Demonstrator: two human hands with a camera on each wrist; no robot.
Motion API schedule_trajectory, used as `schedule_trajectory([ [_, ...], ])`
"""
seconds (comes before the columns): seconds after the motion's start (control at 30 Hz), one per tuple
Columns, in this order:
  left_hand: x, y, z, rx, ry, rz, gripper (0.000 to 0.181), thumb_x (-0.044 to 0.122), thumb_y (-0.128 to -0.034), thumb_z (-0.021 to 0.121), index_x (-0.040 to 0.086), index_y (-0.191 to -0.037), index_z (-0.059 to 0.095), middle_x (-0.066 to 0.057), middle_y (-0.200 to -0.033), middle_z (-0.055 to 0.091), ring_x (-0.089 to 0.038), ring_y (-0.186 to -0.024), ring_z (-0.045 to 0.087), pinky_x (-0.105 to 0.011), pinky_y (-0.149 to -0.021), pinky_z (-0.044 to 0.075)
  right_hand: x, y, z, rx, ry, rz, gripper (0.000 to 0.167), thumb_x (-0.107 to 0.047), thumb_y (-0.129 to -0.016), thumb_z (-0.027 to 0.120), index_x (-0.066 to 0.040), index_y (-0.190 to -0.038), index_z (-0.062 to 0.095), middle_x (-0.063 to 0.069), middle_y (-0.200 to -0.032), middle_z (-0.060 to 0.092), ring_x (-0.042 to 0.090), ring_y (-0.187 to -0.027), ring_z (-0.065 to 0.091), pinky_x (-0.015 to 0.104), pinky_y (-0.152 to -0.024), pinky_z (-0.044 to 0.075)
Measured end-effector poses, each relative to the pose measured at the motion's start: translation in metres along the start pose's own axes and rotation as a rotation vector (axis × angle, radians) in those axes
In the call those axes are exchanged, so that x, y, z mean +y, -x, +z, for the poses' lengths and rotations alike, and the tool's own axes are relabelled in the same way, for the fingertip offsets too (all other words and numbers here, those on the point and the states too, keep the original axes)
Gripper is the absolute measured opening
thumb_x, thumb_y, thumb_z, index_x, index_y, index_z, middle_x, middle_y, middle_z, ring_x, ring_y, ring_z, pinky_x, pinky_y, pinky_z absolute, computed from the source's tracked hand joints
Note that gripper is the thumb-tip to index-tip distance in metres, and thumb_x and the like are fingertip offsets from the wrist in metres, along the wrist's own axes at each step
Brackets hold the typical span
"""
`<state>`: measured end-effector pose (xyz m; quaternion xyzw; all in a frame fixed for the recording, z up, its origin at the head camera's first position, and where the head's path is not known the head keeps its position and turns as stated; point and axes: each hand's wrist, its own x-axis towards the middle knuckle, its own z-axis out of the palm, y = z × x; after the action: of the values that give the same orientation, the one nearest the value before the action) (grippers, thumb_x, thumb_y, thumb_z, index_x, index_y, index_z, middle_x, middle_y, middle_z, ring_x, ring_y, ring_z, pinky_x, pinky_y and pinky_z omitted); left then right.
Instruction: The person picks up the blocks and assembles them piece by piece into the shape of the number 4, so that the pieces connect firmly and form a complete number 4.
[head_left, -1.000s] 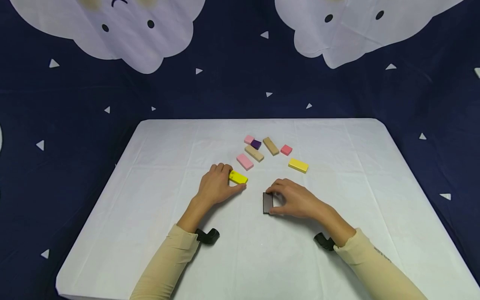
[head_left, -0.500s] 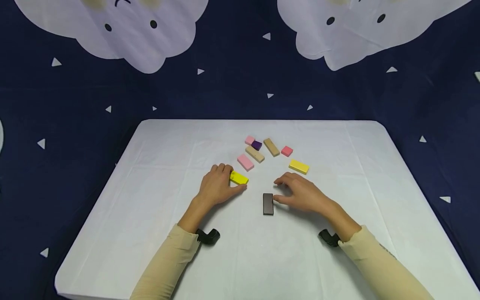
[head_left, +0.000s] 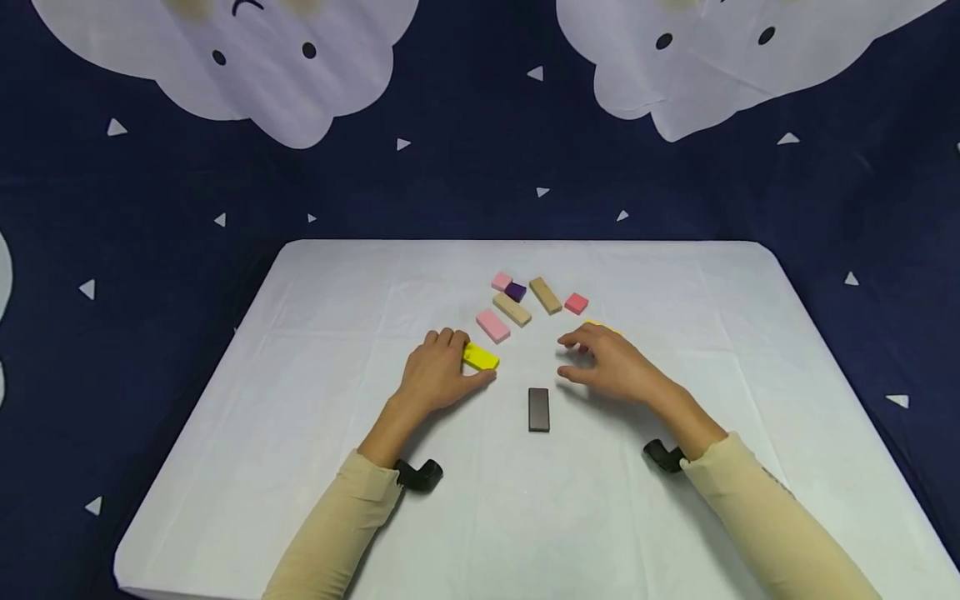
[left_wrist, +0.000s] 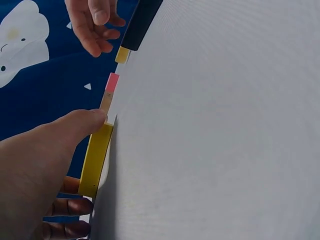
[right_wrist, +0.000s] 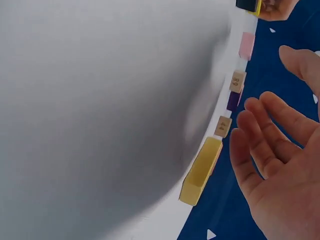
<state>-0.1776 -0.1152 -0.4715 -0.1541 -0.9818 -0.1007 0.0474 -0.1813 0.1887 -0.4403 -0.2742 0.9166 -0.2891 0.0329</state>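
Note:
My left hand [head_left: 437, 371] holds a bright yellow block [head_left: 482, 357] flat on the white table, thumb at one end and fingers at the other, as the left wrist view also shows. To the right of it lies a dark brown block [head_left: 538, 410], touched by neither hand. My right hand [head_left: 615, 362] hovers over the table with fingers parted and nothing between them. Behind it a second yellow block [right_wrist: 201, 170] lies mostly hidden in the head view but plain in the right wrist view, close to the fingertips.
Farther back lie a pink block [head_left: 492, 326], two wooden blocks [head_left: 512, 309] with printed ends, a small purple block [head_left: 515, 292], a small light pink block [head_left: 502, 281] and a coral block [head_left: 576, 303]. A dark cloth with clouds [head_left: 300, 92] hangs behind the table [head_left: 225, 467].
My right hand has let go of the dark brown block and moved back and right, toward the second yellow block. My left hand has stayed in place on its yellow block.

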Motion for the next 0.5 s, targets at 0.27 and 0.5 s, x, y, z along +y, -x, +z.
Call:
schedule_trajectory([
  [0.27,0.001,0.002,0.0,-0.005,-0.004,-0.005,0.072,0.074,-0.0773,0.055,0.011,-0.114,0.058,-0.001,-0.097,0.055,-0.019,-0.083,0.045,-0.033,-0.063,0.042,0.007,-0.007,-0.001,0.065,-0.008,0.027,0.059,-0.044,-0.082,0.074,-0.009,-0.128,0.06,0.005,-0.12,0.054,0.024,-0.101,0.052,0.045,-0.088,0.04],
  [0.5,0.001,0.0,-0.001,-0.003,-0.004,-0.003,0.071,0.073,-0.0774,0.055,0.012,-0.114,0.058,0.0,-0.098,0.056,-0.019,-0.084,0.046,-0.033,-0.063,0.042,0.017,-0.012,-0.003,0.075,-0.017,0.059,0.06,-0.044,-0.084,0.072,-0.008,-0.13,0.058,0.008,-0.116,0.058,0.022,-0.103,0.054,0.044,-0.088,0.042],
])
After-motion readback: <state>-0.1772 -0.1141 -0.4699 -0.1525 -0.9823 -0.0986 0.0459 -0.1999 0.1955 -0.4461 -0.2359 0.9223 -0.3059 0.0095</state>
